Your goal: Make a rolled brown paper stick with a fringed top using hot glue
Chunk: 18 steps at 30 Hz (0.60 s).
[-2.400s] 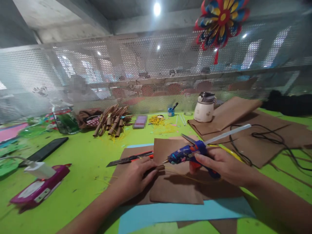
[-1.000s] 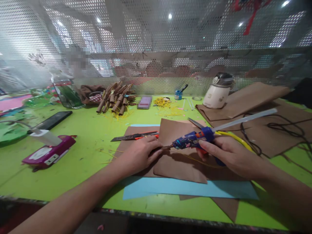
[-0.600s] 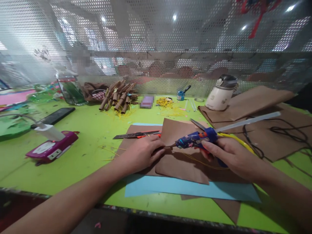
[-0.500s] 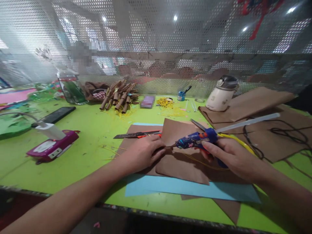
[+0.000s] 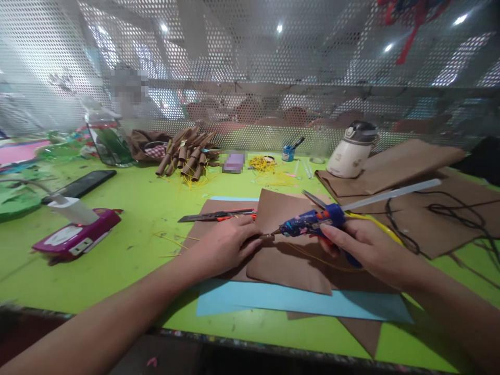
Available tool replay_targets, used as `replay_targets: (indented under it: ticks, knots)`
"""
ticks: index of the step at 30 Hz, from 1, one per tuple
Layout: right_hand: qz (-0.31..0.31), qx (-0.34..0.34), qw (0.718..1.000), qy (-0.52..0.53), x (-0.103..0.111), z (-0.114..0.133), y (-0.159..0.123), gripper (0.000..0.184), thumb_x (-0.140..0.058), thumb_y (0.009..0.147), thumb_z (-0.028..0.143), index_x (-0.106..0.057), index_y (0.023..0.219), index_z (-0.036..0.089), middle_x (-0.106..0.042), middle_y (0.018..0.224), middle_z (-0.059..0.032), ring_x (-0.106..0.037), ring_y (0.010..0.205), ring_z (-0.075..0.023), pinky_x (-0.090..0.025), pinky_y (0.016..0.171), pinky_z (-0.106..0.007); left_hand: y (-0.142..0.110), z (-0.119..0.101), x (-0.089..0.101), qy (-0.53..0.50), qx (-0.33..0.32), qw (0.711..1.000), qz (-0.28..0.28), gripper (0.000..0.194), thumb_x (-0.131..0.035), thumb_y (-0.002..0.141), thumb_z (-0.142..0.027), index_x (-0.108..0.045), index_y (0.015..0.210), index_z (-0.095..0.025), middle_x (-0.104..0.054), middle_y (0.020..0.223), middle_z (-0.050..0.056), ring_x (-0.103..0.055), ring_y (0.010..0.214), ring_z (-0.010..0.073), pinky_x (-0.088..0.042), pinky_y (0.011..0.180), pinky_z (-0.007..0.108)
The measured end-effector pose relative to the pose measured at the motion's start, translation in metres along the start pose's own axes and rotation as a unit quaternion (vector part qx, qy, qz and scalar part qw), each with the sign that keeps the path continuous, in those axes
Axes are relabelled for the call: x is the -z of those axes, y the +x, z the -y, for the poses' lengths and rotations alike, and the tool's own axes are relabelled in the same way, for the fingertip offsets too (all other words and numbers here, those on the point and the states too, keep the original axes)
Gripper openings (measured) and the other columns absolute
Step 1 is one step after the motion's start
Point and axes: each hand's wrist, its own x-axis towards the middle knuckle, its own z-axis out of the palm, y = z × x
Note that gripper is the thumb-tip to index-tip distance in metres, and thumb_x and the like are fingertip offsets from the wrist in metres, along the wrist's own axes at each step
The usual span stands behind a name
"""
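Observation:
My right hand [image 5: 367,250] grips a blue glue gun [image 5: 308,223] with a long clear glue stick [image 5: 390,194] sticking out the back. Its nozzle points left at a small brown piece that my left hand [image 5: 224,245] pinches against a brown paper sheet [image 5: 291,260]. That sheet lies on a light blue sheet [image 5: 297,302] on the green table [image 5: 128,250]. What the left fingers hold is mostly hidden.
A ruler and red cutter [image 5: 214,214] lie just beyond my left hand. Rolled brown paper tubes [image 5: 187,156], a white jug [image 5: 349,151], a phone [image 5: 80,183], a magenta case [image 5: 76,234], black cable [image 5: 437,219] and more brown sheets [image 5: 394,166] surround the work. A perforated metal screen stands behind.
The view tilted down from the ceiling and pinwheel to the table's near edge. Both hands hold about the same pose, the glue gun's nozzle staying at the left fingertips.

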Motion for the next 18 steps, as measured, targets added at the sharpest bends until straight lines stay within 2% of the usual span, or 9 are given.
replay_targets:
  ticks: [10, 18]
  knots:
    - [0.027, 0.019, 0.999, 0.039, 0.0003, 0.0008, 0.0000, 0.050, -0.043, 0.090, 0.057, -0.060, 0.068, 0.016, -0.056, 0.064, -0.0026, -0.048, 0.058, -0.0124, -0.038, 0.054, -0.024, 0.0005, 0.0008, 0.0004, -0.009, -0.013, 1.000, -0.014, 0.033, -0.038, 0.096, -0.033, -0.067, 0.101, -0.017, -0.061, 0.092, 0.008, -0.058, 0.086, 0.0180, -0.046, 0.076, 0.030]
    - [0.007, 0.010, 0.999, 0.048, -0.0044, 0.0040, 0.0047, 0.050, -0.042, 0.090, 0.056, -0.059, 0.065, 0.016, -0.057, 0.063, -0.0025, -0.050, 0.059, -0.0122, -0.040, 0.056, -0.024, -0.0011, 0.0016, -0.0011, -0.014, -0.017, 0.998, -0.055, 0.031, -0.041, 0.095, -0.034, -0.067, 0.101, -0.020, -0.063, 0.093, 0.008, -0.060, 0.086, 0.0177, -0.048, 0.078, 0.029]
